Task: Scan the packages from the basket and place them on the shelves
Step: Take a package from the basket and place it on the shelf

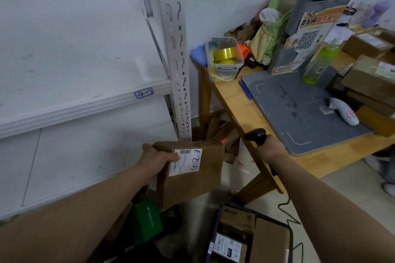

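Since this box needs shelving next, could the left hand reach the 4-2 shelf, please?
Probably yes: the left hand holds the box below that shelf, and nothing visible blocks the way.

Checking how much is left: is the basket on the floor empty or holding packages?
Not empty: cardboard boxes, one labelled, sit inside the basket.

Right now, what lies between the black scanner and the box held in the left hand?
Head view: nothing solid between scanner and box; only open air, with cardboard scraps on the floor behind.
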A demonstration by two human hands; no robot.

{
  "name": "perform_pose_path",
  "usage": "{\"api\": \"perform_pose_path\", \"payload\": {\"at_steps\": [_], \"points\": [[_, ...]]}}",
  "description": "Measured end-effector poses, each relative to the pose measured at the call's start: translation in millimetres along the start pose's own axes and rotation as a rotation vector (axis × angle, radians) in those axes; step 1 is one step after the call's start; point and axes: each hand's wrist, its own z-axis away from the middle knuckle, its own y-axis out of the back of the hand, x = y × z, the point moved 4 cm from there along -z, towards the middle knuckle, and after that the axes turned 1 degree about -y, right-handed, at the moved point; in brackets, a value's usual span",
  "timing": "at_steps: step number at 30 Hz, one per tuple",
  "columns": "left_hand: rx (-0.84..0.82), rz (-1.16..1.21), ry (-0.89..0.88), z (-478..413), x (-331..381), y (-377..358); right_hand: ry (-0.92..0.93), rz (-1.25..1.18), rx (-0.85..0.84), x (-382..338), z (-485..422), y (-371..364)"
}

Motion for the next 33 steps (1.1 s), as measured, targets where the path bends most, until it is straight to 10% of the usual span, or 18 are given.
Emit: {"api": "perform_pose_path", "payload": {"at_steps": [17, 25, 33], "points": [[-0.153, -0.032, -0.083, -19, 28, -43, -0.189, -0.045, 0.118, 53, -47, 4], [-0.131, 0.016, -0.071, -16, 20, -15, 0.154, 0.201, 0.441, 6, -7, 8], [-0.159, 0.131, -0.123, 10, 6, 54, 0.016, -0.198, -0.295, -60, 45, -54]]}}
